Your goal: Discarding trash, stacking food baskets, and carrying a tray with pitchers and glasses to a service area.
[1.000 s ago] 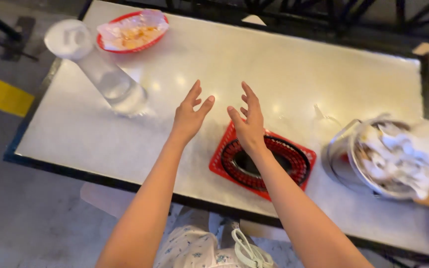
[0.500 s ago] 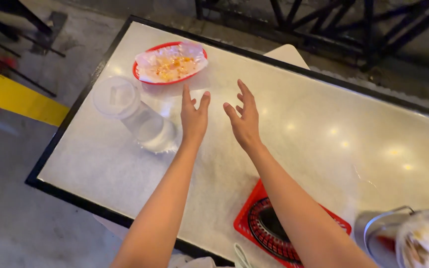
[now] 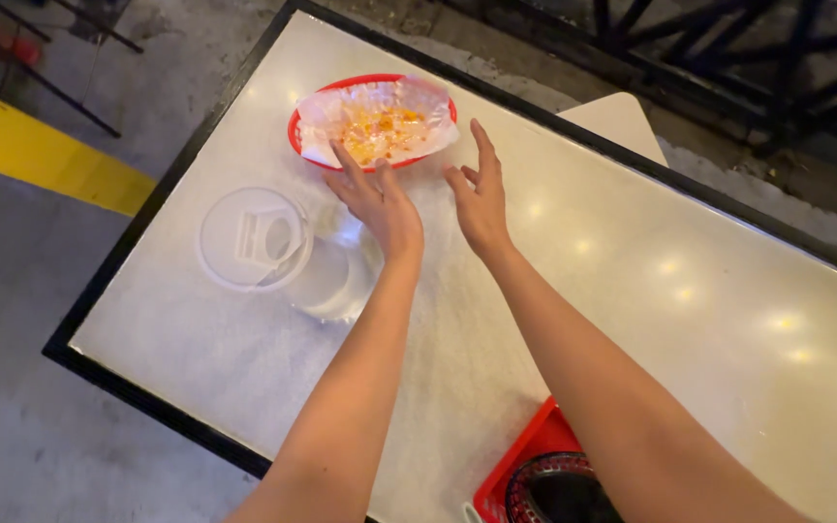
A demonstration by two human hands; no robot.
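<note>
Glossy table (image 3: pixel 632 320), oval red basket (image 3: pixel 377 121)

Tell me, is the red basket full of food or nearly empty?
Nearly empty. The red basket holds a crumpled paper liner with only orange crumbs and smears.

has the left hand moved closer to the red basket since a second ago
Yes. The left hand has gone forward across the table to the red basket; its fingertips now reach the basket's near rim, where earlier it was well short, beside the clear cup.
</note>
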